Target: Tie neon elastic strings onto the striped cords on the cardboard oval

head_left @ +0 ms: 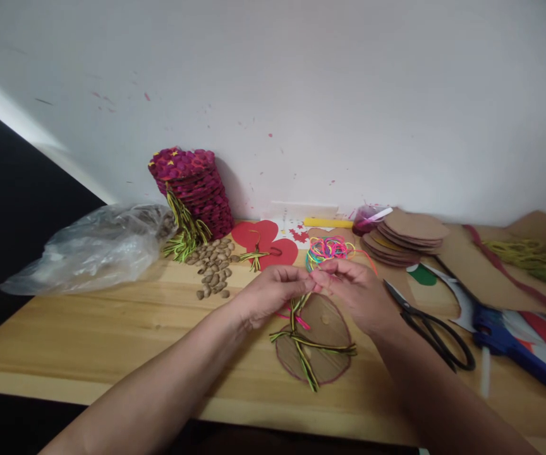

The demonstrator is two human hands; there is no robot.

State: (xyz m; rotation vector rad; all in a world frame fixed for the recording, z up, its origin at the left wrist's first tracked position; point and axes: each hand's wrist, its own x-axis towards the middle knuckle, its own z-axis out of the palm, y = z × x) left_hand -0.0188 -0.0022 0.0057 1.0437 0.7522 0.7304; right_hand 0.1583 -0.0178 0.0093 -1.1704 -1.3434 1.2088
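Observation:
My left hand (273, 292) and my right hand (356, 291) meet fingertip to fingertip above a heart-shaped brown cardboard piece (326, 328) on the wooden table (112, 341). Both pinch a thin pink cord (296, 319) that runs down to the cardboard. Green, yellow and black tassel cords (308, 347) lie crossed over the cardboard. A coil of neon multicoloured cord (327, 248) sits just behind my fingers.
Black scissors (436, 328) lie right of my right hand, a blue glue gun (514, 344) further right. Stacked cardboard discs (408, 234), red paper hearts (266, 243), scattered seeds (213, 262), a maroon woven stack (194, 186) and a clear plastic bag (97, 246) stand along the wall.

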